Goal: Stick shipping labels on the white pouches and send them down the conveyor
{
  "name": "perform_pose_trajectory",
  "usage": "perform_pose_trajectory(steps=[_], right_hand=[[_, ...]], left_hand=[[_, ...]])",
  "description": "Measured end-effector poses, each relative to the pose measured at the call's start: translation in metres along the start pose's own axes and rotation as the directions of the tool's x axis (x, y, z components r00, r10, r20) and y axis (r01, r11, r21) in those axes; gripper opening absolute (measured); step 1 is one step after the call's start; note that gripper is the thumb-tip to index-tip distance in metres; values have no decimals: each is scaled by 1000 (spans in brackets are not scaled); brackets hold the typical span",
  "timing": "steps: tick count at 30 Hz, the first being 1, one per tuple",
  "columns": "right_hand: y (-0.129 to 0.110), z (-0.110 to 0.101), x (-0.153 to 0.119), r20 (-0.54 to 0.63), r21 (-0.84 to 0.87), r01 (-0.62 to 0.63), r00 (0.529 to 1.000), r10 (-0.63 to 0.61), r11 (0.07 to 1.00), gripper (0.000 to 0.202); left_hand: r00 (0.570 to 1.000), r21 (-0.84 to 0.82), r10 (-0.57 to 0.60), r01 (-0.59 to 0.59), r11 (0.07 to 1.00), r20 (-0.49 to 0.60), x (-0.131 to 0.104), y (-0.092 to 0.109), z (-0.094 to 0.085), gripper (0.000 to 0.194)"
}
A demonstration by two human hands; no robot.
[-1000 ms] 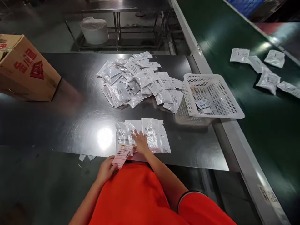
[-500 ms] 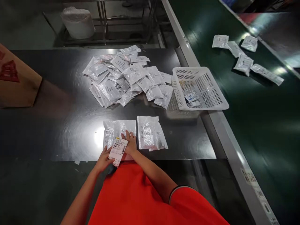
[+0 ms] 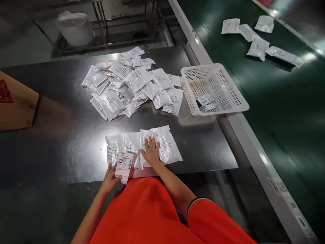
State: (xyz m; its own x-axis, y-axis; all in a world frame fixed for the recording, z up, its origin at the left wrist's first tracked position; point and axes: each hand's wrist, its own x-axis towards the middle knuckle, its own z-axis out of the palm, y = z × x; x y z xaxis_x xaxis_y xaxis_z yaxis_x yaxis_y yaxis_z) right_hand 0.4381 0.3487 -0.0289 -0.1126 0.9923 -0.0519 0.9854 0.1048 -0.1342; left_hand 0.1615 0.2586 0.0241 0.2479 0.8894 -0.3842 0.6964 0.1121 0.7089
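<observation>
My left hand (image 3: 110, 180) pinches a printed shipping label (image 3: 124, 167) between thumb and fingers, low over the table's near edge. My right hand (image 3: 151, 151) lies with spread fingers on a white bubble mailer (image 3: 145, 135). To its right a wider white mailer (image 3: 169, 145) is partly covered. On the left, two more mailers sit side by side: the outer mailer (image 3: 113, 144) and the inner mailer (image 3: 131, 142), whose lower part is hidden behind the label. A large heap of similar mailers (image 3: 138, 79) lies farther back.
A white perforated basket (image 3: 238, 106) with a few small items stands at the right end of the dark table (image 3: 83, 152). Beyond its metal rail (image 3: 245, 135), a green conveyor belt (image 3: 274, 112) carries several packets (image 3: 259, 47). A cardboard box (image 3: 22, 108) is at far left.
My right hand has moved right, from the inner left mailer onto the right-hand group, and a mailer there now lies farther left. The label stays in my left hand. The view has shifted slightly.
</observation>
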Motion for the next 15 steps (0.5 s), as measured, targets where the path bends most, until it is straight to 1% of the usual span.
perform_pose_trajectory(steps=[3, 5, 8, 11, 13, 15], right_hand=[[-6, 0, -11, 5, 19, 23, 1000, -23, 1000, 70], [-9, -2, -15, 8, 25, 23, 1000, -23, 999, 71], [-17, -8, -6, 36, 51, 28, 999, -30, 998, 71], [-15, -16, 17, 70, 70, 12, 997, -17, 997, 65], [-5, -18, 31, 99, 77, 20, 995, -28, 997, 62], [9, -15, 41, 123, 94, 51, 990, -63, 994, 62]], left_hand=[[1000, -2, -5, 5, 1000, 13, 1, -3, -9, 30], [1000, 5, -12, 12, 1000, 9, 1, -6, -12, 29], [997, 41, -73, 74, 996, -39, 0, -5, -9, 27], [987, 91, -131, 140, 986, -91, 1, 8, -4, 24], [991, 125, -111, 120, 985, -78, 5, 23, -2, 22], [996, 146, -69, 75, 986, -48, 9, 39, -1, 20]])
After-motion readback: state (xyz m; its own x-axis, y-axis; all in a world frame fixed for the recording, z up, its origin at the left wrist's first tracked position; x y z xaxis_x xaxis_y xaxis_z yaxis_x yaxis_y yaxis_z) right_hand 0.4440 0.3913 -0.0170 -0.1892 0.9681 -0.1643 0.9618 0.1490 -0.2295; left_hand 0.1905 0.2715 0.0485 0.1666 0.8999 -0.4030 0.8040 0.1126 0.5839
